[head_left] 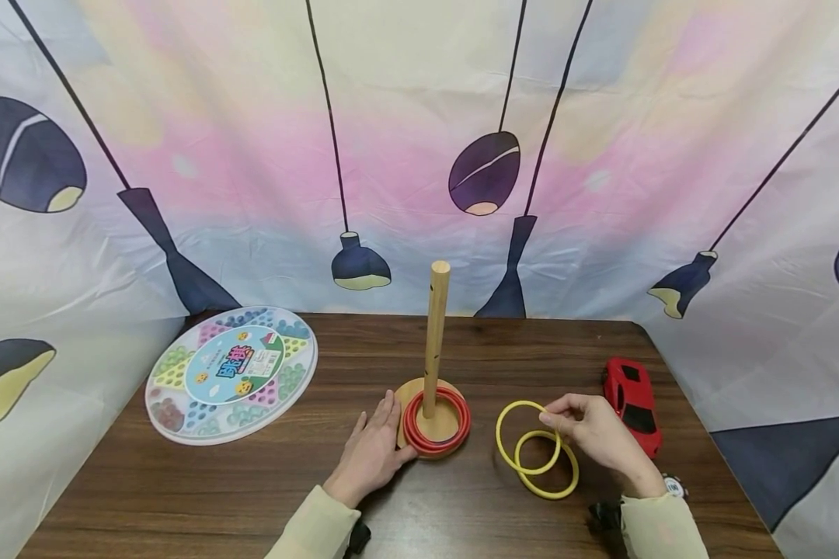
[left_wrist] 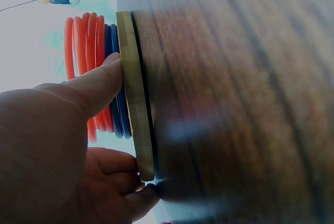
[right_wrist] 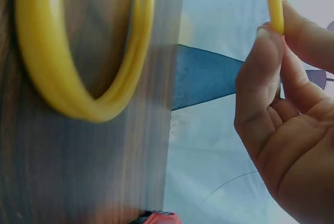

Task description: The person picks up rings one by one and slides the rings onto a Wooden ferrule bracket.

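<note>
A ring toss stand has a round wooden base (head_left: 411, 390) and an upright wooden peg (head_left: 436, 334). Several red rings (head_left: 466, 423) are stacked around the peg. Below them, the left wrist view shows dark blue rings (left_wrist: 123, 119) close to the base. My left hand (head_left: 369, 450) grips the left side of the base, thumb at the near edge and fingers along the far side. My right hand (head_left: 597, 431) pinches a yellow ring (head_left: 521, 404) between thumb and fingertips, holding it tilted. Under it, yellow ring material (head_left: 547, 494) lies flat on the table, overlapped by the held ring.
A round Chinese checkers board (head_left: 231, 376) lies at the back left of the wooden table (head_left: 363, 349). Just beyond my right hand sits a red toy car (head_left: 632, 404). A small black-and-white disc (head_left: 673, 486) shows beside the right wrist. Printed cloth hangs behind the table.
</note>
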`<action>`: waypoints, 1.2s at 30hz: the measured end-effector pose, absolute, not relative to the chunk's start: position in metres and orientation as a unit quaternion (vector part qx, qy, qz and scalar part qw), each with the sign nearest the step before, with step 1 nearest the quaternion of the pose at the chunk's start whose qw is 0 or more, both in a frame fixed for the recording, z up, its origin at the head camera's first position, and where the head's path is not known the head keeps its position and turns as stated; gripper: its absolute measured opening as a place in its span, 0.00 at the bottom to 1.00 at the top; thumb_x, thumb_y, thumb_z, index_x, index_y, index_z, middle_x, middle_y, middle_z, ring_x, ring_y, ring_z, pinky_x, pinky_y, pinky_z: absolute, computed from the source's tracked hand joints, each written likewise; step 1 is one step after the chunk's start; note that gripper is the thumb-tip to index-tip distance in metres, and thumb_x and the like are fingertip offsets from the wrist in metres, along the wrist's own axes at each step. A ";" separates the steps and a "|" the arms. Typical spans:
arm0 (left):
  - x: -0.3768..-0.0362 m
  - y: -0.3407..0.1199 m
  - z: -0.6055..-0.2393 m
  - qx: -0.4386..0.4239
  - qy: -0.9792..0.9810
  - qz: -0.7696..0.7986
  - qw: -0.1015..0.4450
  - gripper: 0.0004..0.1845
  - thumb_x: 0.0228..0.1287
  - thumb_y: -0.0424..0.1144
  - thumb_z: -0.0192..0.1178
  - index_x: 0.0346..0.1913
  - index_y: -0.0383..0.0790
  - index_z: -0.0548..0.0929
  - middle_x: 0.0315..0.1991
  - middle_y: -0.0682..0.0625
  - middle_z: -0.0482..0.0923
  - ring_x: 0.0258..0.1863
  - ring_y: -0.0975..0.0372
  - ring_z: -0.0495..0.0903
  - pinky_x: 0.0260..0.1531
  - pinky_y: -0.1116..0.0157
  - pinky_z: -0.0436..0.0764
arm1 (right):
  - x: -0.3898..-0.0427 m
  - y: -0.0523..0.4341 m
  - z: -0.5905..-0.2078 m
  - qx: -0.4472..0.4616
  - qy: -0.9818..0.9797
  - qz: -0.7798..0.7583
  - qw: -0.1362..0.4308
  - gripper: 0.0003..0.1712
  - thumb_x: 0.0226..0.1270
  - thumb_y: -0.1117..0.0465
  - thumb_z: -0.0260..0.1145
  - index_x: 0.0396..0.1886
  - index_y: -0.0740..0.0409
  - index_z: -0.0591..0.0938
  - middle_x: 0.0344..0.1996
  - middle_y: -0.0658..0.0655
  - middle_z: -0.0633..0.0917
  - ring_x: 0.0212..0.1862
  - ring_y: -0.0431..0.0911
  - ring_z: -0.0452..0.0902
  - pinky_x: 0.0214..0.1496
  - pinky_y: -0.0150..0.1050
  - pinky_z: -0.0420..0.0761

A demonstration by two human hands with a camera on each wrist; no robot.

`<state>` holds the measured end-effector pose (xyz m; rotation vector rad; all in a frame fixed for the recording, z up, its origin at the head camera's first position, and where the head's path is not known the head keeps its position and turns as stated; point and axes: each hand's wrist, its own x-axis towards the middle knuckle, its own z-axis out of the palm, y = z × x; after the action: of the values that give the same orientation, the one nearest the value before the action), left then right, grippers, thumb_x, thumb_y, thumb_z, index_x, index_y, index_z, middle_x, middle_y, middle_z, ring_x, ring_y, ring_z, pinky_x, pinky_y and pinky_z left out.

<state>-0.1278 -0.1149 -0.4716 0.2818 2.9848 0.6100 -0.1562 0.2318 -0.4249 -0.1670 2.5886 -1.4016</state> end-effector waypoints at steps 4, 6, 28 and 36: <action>-0.128 -0.115 -0.472 0.092 0.975 0.198 0.043 0.45 0.59 0.54 0.62 0.71 0.29 0.57 0.73 0.38 0.48 0.70 0.52 0.53 0.66 0.46 0.53 | -0.155 0.229 -0.418 -0.051 0.850 -0.517 0.089 0.21 0.57 0.48 0.70 0.40 0.61 0.84 0.29 0.62 0.82 0.29 0.55 0.79 0.31 0.47 0.82; -0.127 -0.115 -0.472 0.092 0.975 0.198 0.041 0.45 0.59 0.54 0.62 0.70 0.29 0.57 0.72 0.38 0.48 0.70 0.52 0.53 0.66 0.46 0.53 | -0.153 0.226 -0.410 -0.053 0.839 -0.536 0.079 0.19 0.58 0.51 0.69 0.40 0.62 0.84 0.30 0.61 0.82 0.29 0.56 0.79 0.31 0.47 0.82; -0.128 -0.115 -0.471 0.098 0.976 0.192 0.025 0.46 0.58 0.55 0.63 0.70 0.28 0.58 0.72 0.37 0.50 0.70 0.51 0.54 0.65 0.46 0.54 | -0.145 0.187 -0.340 -0.105 0.711 -0.689 -0.096 0.11 0.62 0.64 0.66 0.41 0.68 0.81 0.26 0.57 0.81 0.25 0.47 0.77 0.31 0.39 0.82; -0.127 -0.115 -0.471 0.099 0.976 0.190 0.027 0.46 0.58 0.56 0.62 0.70 0.28 0.58 0.72 0.37 0.50 0.70 0.51 0.54 0.65 0.46 0.54 | -0.142 0.171 -0.324 -0.151 0.662 -0.727 -0.105 0.09 0.64 0.66 0.64 0.39 0.70 0.78 0.27 0.59 0.81 0.25 0.45 0.76 0.29 0.35 0.81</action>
<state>-0.1272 -0.1145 -0.4706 0.3063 3.0152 0.5882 -0.1421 0.1705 -0.3237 -0.5088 2.2320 -2.4497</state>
